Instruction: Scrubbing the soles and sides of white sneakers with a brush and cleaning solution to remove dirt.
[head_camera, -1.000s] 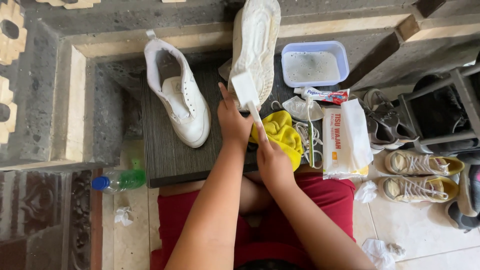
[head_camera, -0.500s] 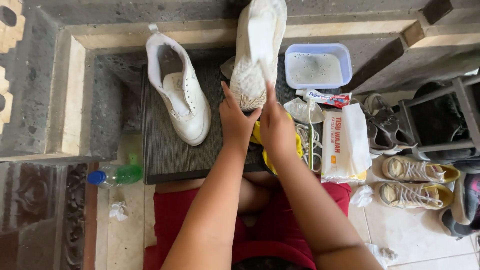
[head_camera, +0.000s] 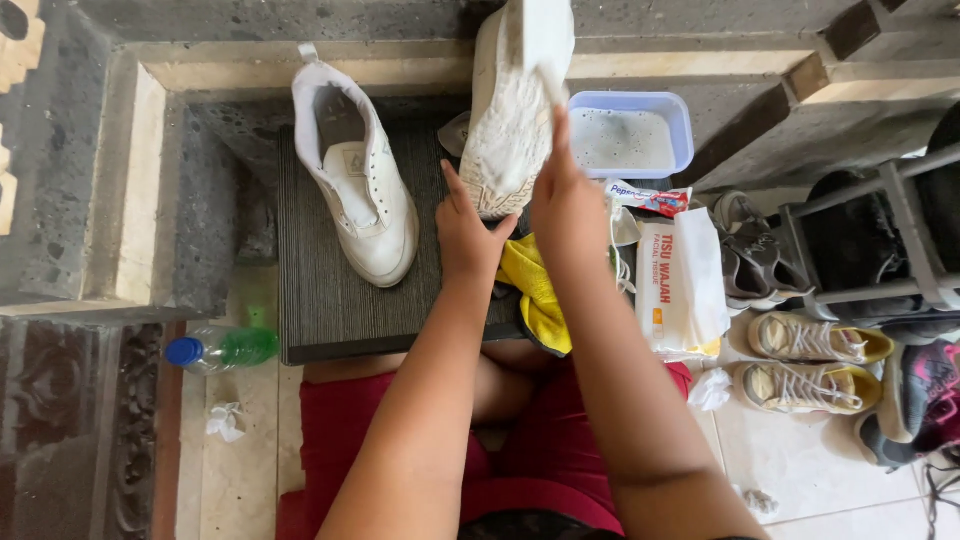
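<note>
A white sneaker (head_camera: 505, 130) stands on end with its sole facing me. My left hand (head_camera: 468, 232) grips its lower end. My right hand (head_camera: 563, 200) presses a folded white wipe (head_camera: 543, 40) against the upper part of the sole, fingers pointing up. Under both hands a yellow cloth (head_camera: 532, 292) lies on my lap and on the edge of a dark ridged board (head_camera: 320, 300). The second white sneaker (head_camera: 355, 185) rests upright on the left of that board.
A pale blue tub of soapy water (head_camera: 630, 135) stands behind my right hand, with a toothpaste tube (head_camera: 650, 197) and a tissue pack (head_camera: 682, 290) below it. A shoe rack (head_camera: 870, 250) and yellow-soled sneakers (head_camera: 812, 340) are at right. A green bottle (head_camera: 222, 348) lies at left.
My right hand has slid up the sole with the wipe, from the shoe's lower end to its upper part. My left hand keeps its hold on the lower end.
</note>
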